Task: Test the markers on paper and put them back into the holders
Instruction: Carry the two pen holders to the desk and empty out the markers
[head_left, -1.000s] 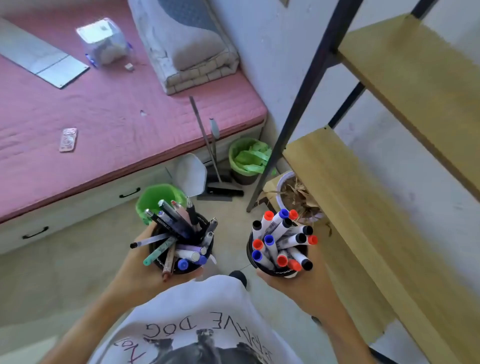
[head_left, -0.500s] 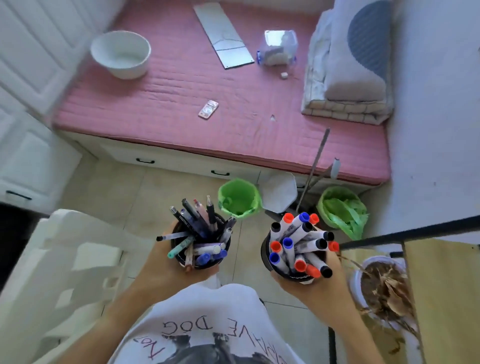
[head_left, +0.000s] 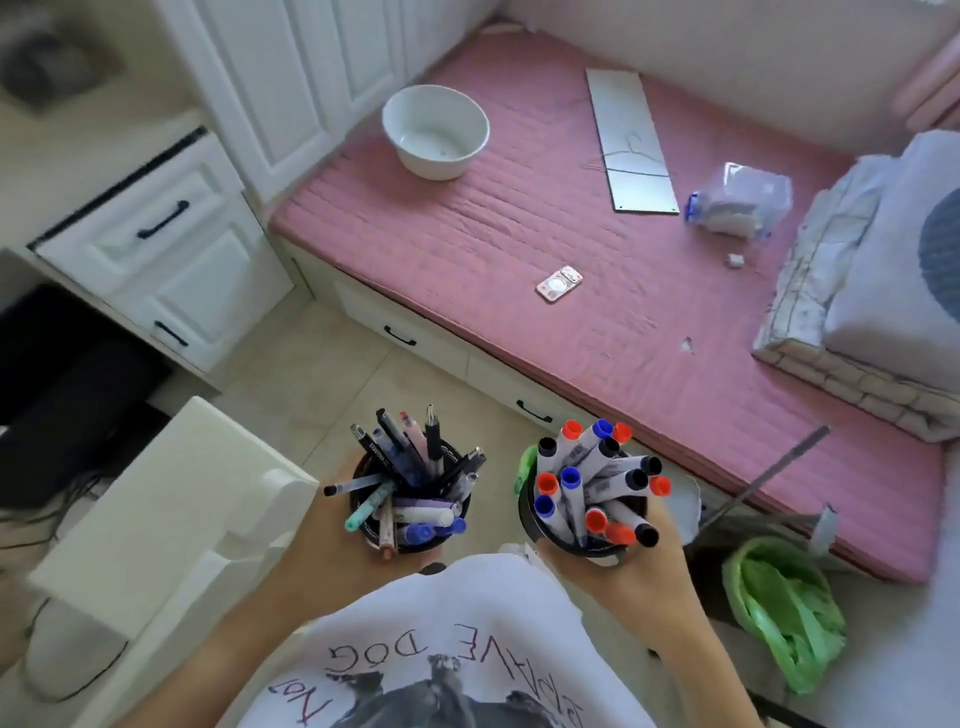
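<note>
The person stands over a tiled floor with a black holder in each hand, both held in front of the chest at about 6 o'clock in the view. The left hand (head_left: 332, 525) wraps around the left holder (head_left: 363, 512) from its outer side, fingers curled on the wall. This cup is full of pens (head_left: 410, 467): dark ones standing up, a teal one and a black one leaning out toward 9 o'clock, and some blue caps low on its near side. The right hand (head_left: 649, 566) cups the right holder (head_left: 535, 519) from below and from its outer side, fingers clamped on it. That cup carries the markers (head_left: 597, 480), white barrels with red, blue and black caps fanned upward. The two holders sit near each other, not touching.

At 12 to 2 o'clock lies a bed with a pink mattress (head_left: 519, 223). On it rest a white bowl (head_left: 435, 130), a flat grey panel (head_left: 631, 140), a small phone-like thing (head_left: 559, 282), a clear plastic bag (head_left: 737, 202) and folded bedding (head_left: 872, 291). White cabinets (head_left: 156, 244) stand at 10 o'clock, a white chair (head_left: 171, 509) at 8 o'clock, and a bin with a green liner (head_left: 784, 608) at 4 o'clock.
</note>
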